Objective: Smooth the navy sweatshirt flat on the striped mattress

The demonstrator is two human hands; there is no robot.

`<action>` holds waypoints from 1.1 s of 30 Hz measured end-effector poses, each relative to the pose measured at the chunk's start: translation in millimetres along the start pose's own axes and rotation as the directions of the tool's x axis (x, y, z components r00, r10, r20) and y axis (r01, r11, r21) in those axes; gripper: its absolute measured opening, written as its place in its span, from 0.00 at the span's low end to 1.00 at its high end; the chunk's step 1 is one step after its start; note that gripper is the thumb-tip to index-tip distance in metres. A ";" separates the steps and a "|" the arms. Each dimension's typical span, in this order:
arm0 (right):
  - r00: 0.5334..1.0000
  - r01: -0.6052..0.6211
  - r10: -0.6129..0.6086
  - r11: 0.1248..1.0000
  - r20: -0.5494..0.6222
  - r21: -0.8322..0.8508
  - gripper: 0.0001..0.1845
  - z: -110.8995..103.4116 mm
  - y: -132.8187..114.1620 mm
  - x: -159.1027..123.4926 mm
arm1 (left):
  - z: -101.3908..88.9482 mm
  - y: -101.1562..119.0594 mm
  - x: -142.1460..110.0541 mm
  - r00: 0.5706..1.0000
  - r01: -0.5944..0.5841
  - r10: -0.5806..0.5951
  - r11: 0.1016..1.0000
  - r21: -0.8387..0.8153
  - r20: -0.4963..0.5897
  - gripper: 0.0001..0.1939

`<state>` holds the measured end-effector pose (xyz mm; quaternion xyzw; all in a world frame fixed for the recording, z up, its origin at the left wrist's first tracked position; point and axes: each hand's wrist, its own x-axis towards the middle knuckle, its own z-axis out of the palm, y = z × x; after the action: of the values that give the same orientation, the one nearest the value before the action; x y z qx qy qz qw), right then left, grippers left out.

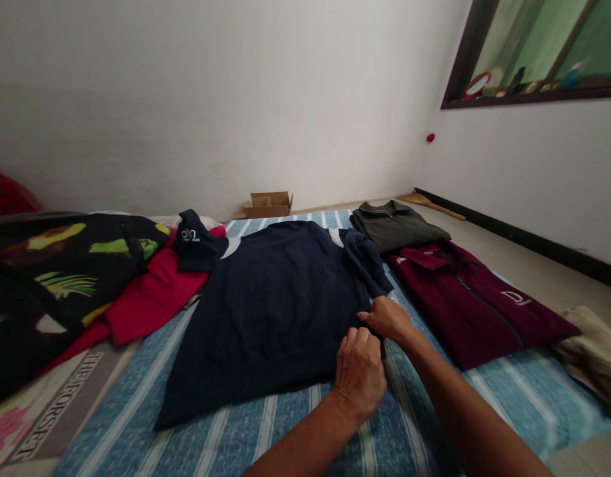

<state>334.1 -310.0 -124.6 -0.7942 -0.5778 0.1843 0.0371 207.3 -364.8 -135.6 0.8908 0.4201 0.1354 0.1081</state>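
A navy blue sweater [270, 311] lies spread flat on a blue striped mat [266, 424]. My left hand [359, 374] is closed, pinching the sweater's right side edge near its hem. Just above it, my right hand [388, 318] pinches the same edge, fingers closed on the cloth. One sleeve [368, 262] lies bunched at the sweater's upper right. Both forearms reach in from the bottom right.
A folded maroon zip jacket [474, 305] and a dark green one [397, 226] lie to the right. A red garment [151, 298], a navy piece [196, 240] and a black patterned cloth [52, 278] are piled left. A cardboard box [268, 203] stands by the wall. Beige cloth [591, 351] lies far right.
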 end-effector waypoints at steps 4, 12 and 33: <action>1.000 -0.008 0.007 1.000 -0.008 -0.016 0.27 2.2 2.0 -0.5 | 14.5 10.7 -2.0 0.992 -0.112 0.116 0.990 0.085 -0.042 0.08; 0.997 -0.008 0.009 1.000 -0.077 0.014 0.11 16.3 13.3 8.6 | 24.8 8.0 -8.6 0.976 -0.214 0.218 0.966 0.149 -0.015 0.06; 0.990 -0.121 0.128 0.599 0.054 0.791 0.06 31.4 18.4 7.3 | 14.6 -24.6 -1.5 0.998 -0.057 0.055 0.997 -0.050 -0.038 0.23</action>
<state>342.1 -314.0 -160.6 -0.7346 -0.3799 0.4199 0.3738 193.6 -351.8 -157.1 0.8965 0.3935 0.1654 0.1192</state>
